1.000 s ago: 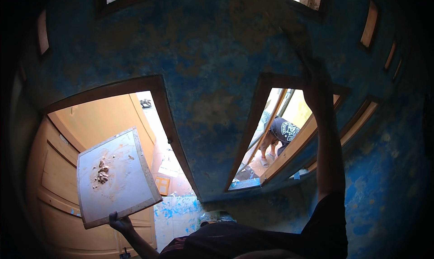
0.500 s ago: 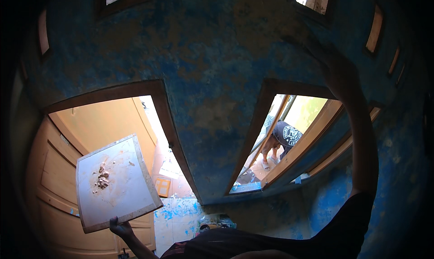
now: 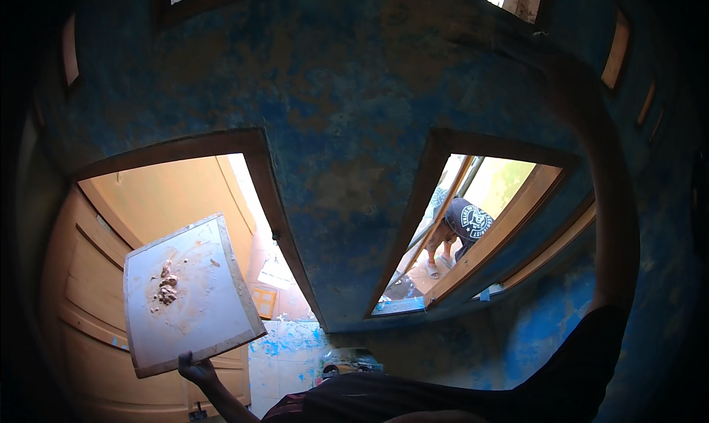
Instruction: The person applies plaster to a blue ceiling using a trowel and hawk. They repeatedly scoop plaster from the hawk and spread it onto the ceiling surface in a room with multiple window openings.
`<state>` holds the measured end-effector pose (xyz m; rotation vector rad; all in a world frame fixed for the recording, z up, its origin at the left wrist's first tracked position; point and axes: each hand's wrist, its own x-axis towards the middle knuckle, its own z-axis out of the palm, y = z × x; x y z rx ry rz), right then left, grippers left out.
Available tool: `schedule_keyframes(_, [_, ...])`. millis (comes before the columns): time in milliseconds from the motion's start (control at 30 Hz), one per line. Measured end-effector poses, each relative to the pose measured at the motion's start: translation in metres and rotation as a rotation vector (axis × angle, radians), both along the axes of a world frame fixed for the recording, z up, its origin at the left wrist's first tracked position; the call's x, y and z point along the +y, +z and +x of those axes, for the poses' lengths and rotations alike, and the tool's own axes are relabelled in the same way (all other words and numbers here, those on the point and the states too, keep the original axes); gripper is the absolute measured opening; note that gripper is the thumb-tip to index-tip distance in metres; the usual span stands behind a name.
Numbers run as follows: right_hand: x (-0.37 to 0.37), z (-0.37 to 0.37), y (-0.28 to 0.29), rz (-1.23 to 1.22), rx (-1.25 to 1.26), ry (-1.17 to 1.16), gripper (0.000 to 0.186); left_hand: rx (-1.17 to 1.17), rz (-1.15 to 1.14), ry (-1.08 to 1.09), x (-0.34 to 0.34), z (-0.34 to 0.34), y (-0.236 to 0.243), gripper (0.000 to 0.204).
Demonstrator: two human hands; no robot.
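Note:
In the head view, my left hand [image 3: 198,371] grips the bottom edge of a white square board [image 3: 207,275] with a grimy border and a lumpy pale filler [image 3: 166,290] on it, tilted in front of an open doorway. My right hand [image 3: 554,79] is raised high in shadow against the mottled blue wall [image 3: 354,90], closed around something long and dark that I cannot make out clearly. It lies over the wall just below the upper right opening [image 3: 515,13].
Left stand wooden doors [image 3: 96,290]; right of the doorway is a wood-framed window [image 3: 436,146], with a co-worker [image 3: 465,220] in dark shorts and sandals bending outside it. The floor [image 3: 284,356] below has blue flecks, and an unclear object [image 3: 351,360] sits at the wall's foot.
My right hand and forearm have moved to the right and upward along the wall. My left hand still holds the board at nearly the same place, with slight shifts.

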<state>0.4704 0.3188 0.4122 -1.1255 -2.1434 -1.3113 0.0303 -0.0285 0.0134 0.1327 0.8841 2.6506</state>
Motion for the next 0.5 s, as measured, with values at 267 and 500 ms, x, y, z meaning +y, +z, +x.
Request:
schedule_keyframes(267, [0.028, 0.048, 0.003, 0.024, 0.031, 0.131, 0.019, -0.068, 0.017, -0.006, -0.001, -0.005, -0.005, 0.050])
schedule_keyframes(500, [-0.004, -0.012, 0.014, 0.155, -0.064, 0.396, 0.018, -0.060, -0.020, 0.027, -0.001, 0.002, 0.003, 0.048])
